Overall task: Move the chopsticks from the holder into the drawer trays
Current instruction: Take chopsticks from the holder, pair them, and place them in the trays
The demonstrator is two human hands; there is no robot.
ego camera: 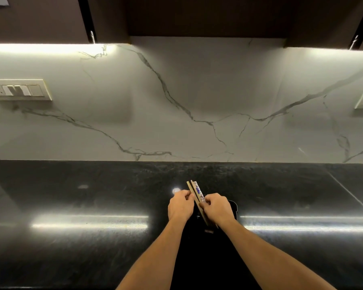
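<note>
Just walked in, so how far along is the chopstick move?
Done: nothing visible; no drawer or tray is in view. In hand: left hand and right hand both hold chopsticks at the black holder. Left: carrying them to the trays.

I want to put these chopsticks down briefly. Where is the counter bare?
Bare counter stretches left of the left hand and right of the right hand, up to the marble wall. Crowded only mid-counter: both hands, chopsticks, black holder.
</note>
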